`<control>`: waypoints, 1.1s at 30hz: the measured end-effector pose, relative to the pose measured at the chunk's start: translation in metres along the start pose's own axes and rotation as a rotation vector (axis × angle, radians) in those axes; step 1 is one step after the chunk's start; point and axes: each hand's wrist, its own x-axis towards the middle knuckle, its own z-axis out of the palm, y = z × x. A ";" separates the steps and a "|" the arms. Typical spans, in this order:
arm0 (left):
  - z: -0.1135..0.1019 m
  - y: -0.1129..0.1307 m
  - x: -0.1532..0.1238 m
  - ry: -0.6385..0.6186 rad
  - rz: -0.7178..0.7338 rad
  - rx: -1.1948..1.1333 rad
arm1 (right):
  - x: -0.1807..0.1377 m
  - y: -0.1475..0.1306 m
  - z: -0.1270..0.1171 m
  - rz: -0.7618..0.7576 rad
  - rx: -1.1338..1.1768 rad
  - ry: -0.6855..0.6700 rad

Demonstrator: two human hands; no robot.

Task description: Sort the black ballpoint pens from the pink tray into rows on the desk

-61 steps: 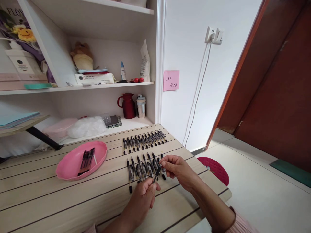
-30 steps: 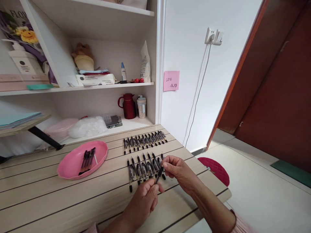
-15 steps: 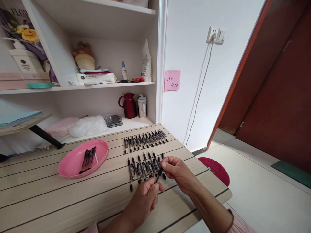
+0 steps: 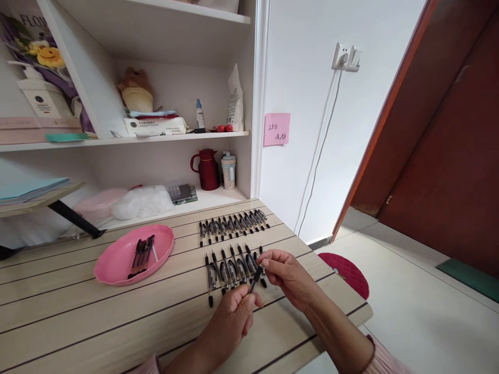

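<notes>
Both my hands hold one black pen (image 4: 255, 279) just above the wooden table (image 4: 97, 317). My left hand (image 4: 234, 318) pinches its lower end from below. My right hand (image 4: 286, 272) grips its upper end with thumb and fingers closed. Beside the pen lies a near row of black pens (image 4: 230, 270), and a far row of black pens (image 4: 232, 224) lies behind it. A pink tray (image 4: 120, 265) at the left holds several more pens (image 4: 142, 250).
Shelves behind the table carry a red jug (image 4: 205, 169), a small bottle (image 4: 228, 170), a plastic bag (image 4: 142, 201) and boxes. A pink note (image 4: 276, 129) sticks to the wall. A red stool (image 4: 346, 270) stands off the table's right edge, near an open brown door (image 4: 440, 145).
The pen has tilted slightly and my hands have shifted a little on it; the rows and the tray stay as they were.
</notes>
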 end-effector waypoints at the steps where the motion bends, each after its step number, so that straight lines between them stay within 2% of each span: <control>1: 0.000 0.000 0.000 0.002 0.002 0.000 | 0.000 0.000 0.000 -0.004 -0.008 0.007; 5: 0.000 -0.001 0.001 0.005 0.004 -0.003 | 0.000 0.000 -0.001 -0.003 -0.017 -0.034; 10: -0.001 -0.001 0.001 -0.003 -0.006 0.009 | 0.001 0.001 -0.002 -0.012 -0.022 0.008; 16: 0.000 -0.001 0.000 0.000 -0.010 0.006 | 0.001 0.000 -0.002 -0.007 -0.026 -0.047; 28: -0.003 -0.005 0.003 -0.004 -0.009 0.010 | 0.002 0.004 -0.005 -0.010 -0.065 -0.050; 33: -0.003 -0.003 0.003 0.016 0.002 -0.002 | 0.010 -0.003 -0.013 -0.069 -0.249 -0.035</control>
